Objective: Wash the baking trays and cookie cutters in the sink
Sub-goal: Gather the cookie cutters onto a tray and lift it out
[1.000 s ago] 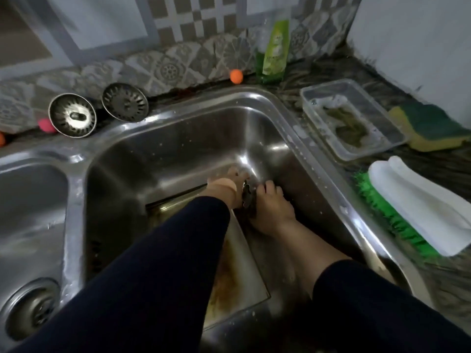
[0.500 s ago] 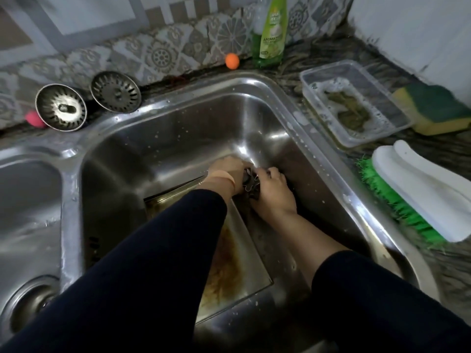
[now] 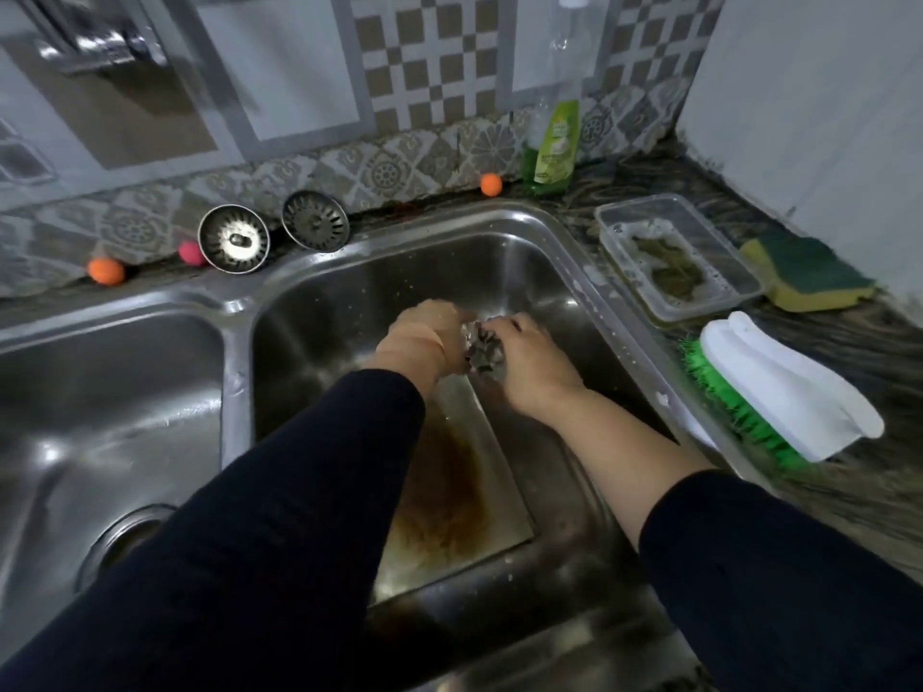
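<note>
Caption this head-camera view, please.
Both hands, left and right, hold a cookie cutter above a stained baking tray.

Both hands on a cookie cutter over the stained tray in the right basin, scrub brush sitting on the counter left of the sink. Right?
Not quite: the head view shows the scrub brush on the counter right of the sink. Both the left hand and right hand do hold the cookie cutter over the stained tray in the right basin.

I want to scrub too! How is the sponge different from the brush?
The sponge is a soft block, yellow with a dark green top; the brush has a white handle and bright green bristles. The sponge looks smaller and lies by the wall; the brush looks longer and lies nearer the sink. Both rest untouched on the counter.
</note>
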`<state>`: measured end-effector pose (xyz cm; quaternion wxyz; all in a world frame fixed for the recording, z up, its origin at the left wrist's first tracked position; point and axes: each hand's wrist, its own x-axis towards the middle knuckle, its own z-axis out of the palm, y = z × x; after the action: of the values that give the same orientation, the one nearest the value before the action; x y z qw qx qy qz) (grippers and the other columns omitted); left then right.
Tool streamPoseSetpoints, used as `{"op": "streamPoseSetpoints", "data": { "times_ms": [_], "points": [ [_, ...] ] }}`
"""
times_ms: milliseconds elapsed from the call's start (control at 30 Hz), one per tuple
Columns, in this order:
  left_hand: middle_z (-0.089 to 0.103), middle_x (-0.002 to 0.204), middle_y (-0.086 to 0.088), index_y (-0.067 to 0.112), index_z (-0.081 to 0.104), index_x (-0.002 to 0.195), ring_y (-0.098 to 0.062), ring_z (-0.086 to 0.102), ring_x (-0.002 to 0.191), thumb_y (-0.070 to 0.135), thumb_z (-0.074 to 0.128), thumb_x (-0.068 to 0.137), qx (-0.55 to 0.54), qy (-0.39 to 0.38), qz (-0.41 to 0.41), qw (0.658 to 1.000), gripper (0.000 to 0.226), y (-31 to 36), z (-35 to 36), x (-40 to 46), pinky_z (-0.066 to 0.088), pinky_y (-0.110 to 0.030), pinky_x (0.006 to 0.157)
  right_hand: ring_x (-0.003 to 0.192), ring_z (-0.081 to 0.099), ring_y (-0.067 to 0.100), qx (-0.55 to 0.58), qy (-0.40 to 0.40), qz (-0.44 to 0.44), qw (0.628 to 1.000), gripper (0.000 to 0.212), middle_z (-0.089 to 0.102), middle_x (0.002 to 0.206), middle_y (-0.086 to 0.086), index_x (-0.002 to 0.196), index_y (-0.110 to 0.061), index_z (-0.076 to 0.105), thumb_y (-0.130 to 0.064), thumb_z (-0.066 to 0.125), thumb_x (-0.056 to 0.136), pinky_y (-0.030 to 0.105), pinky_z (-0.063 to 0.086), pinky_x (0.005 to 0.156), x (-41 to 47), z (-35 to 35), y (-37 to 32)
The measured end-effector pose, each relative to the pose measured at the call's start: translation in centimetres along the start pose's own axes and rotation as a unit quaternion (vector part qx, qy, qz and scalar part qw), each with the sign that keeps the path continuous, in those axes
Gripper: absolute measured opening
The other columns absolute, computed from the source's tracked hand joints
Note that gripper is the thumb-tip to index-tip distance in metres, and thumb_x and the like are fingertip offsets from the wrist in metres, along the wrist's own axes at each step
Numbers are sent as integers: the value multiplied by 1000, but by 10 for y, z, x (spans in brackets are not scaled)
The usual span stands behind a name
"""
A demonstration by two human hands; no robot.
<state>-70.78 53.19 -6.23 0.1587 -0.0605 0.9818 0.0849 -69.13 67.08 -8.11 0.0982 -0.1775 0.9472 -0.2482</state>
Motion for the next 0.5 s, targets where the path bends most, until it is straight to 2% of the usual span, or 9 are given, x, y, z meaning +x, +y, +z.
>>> {"op": "streamPoseSetpoints", "data": {
  "times_ms": [67,167,233,333,433,500],
  "points": [
    [58,111,1,27,56,124,-21,58,99,25,69,81,-2,-8,-35,999,45,-13,12,-21,51,-34,84,136,32,24,25,-39,-19,999,72,30,147,-1,140,-31,37,-8,68,80,42,39,107,-9,8,-10],
    [61,105,2,25,60,114,-18,59,93,33,65,81,-30,-29,-108,993,34,-32,42,-49,50,-33,80,136,31,24,28,-94,-43,994,74,30,147,-1,139,-33,37,-15,72,77,43,37,109,-22,32,-17],
    [56,112,1,28,56,119,-20,56,100,38,65,81,-45,-70,-138,987,41,-40,60,-65,48,-37,89,133,33,24,4,-127,-58,990,76,33,142,0,141,-31,36,-19,74,77,43,37,108,-32,51,-18],
    [40,139,-1,34,39,140,-30,42,125,40,65,82,-46,-95,-131,986,63,-48,82,-85,37,-45,105,132,33,24,-71,-151,-92,982,76,36,140,1,143,-28,34,-23,73,79,42,39,106,-44,67,-17],
    [32,146,-1,35,31,145,-33,34,131,41,65,83,-68,-93,-127,985,71,-50,83,-90,33,-47,108,131,36,22,-72,-178,-96,977,82,38,142,0,144,-26,33,-24,77,76,36,38,105,-39,64,-20],
    [31,146,0,36,30,145,-33,34,131,41,66,82,-84,-104,-126,983,73,-53,83,-89,35,-47,107,129,42,22,-43,-246,-77,965,88,42,141,1,145,-23,33,-23,81,71,30,37,105,-28,52,-25]
  ]
}}
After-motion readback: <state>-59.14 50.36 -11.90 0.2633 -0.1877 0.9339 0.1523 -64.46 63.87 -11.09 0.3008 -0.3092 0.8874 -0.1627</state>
